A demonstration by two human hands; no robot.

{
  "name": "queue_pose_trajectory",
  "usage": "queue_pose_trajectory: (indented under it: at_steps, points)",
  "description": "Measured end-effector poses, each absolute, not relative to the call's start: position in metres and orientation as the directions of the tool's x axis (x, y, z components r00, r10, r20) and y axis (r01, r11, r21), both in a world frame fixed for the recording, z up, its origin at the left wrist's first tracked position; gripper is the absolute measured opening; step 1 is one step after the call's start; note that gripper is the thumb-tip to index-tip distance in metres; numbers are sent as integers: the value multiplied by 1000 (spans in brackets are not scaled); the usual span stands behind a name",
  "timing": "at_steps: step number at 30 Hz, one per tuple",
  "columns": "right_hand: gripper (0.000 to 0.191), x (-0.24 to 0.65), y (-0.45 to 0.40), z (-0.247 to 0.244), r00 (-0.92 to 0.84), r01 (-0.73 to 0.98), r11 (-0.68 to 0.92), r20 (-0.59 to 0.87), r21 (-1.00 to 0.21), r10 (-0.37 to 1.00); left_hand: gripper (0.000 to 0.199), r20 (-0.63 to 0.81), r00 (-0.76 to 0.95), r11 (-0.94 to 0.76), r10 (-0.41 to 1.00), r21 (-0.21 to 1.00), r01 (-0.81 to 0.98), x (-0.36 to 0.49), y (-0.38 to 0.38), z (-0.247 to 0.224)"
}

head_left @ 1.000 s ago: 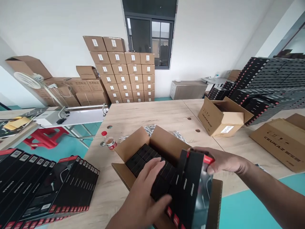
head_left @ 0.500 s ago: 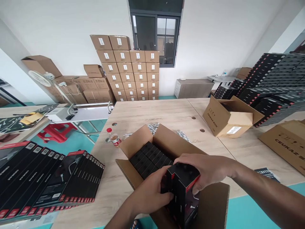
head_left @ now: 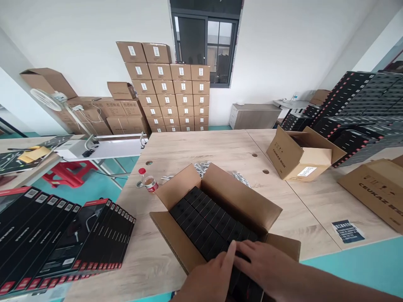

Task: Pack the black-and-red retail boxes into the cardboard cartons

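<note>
An open cardboard carton (head_left: 242, 197) stands on the wooden table, its flaps spread. Rows of small black boxes (head_left: 201, 218) fill it. My left hand (head_left: 210, 274) lies at the near end of the carton, its index finger stretched along the box tops. Beside it, my right hand (head_left: 267, 264) rests on black boxes at the near right end, fingers extended and partly bent. Both hands touch the boxes. How firmly either one grips a box is hidden from view.
On the left stand black and red boxes (head_left: 103, 230) in a leaning row. A bottle with a red cap (head_left: 149, 182) and white cables (head_left: 241, 178) are beyond the carton. Another open carton (head_left: 299, 155) stands at the right, near a dark printed sheet (head_left: 348, 231).
The black boxes held between both hands have gone down into the carton. My hands have moved lower and now lie on the box tops.
</note>
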State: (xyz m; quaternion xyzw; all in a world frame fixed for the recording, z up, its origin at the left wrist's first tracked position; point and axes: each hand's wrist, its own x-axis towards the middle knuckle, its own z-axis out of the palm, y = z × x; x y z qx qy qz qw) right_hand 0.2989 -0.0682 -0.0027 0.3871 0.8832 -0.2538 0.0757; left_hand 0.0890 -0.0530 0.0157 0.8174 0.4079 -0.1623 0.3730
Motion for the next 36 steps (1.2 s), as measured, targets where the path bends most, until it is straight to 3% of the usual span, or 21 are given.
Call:
queue_pose_trajectory:
  at_steps: [4, 6, 9, 12, 15, 17, 20, 23, 25, 29, 36]
  points:
    - [105, 308, -60, -6, -621, 763, 421, -376, -490, 688, 76, -495, 639, -474, 588, 429, 769, 83, -50, 30]
    - [81, 318, -48, 14, -548, 803, 322, -412, -501, 728, 58, -477, 658, -518, 583, 406, 753, 83, -48, 37]
    - [29, 324, -35, 32, -406, 896, 203, -546, -394, 732, 36, -543, 682, -600, 490, 357, 716, 91, -50, 30]
    - [35, 309, -33, 18, -340, 940, 260, -630, -220, 698, 31, -574, 716, -661, 398, 361, 658, 104, -56, 6]
    - [46, 284, -33, -8, -333, 912, 411, -606, -11, 723, 34, -552, 738, -662, 388, 390, 640, 113, -61, -14]
    - [48, 275, -31, -15, -335, 896, 442, -595, 37, 731, 36, -553, 733, -650, 396, 395, 650, 115, -62, -19]
    - [43, 285, -22, -8, -318, 932, 360, -595, -51, 738, 43, -605, 692, -609, 394, 392, 690, 117, -62, -12]
    - [34, 309, -13, 4, -236, 968, 160, -478, -195, 846, 47, -648, 656, -566, 387, 394, 724, 118, -61, -1]
    - [44, 319, -10, 7, -230, 950, 96, -457, -297, 859, 50, -647, 656, -547, 390, 410, 730, 118, -61, 3]
    - [76, 321, -6, 3, -316, 909, 14, -666, -416, 676, 48, -619, 658, -543, 429, 405, 735, 113, -63, -7]
    - [88, 321, 16, -11, -255, 871, -157, -702, -465, 665, 38, -584, 686, -664, 434, 307, 682, 108, -64, -35]
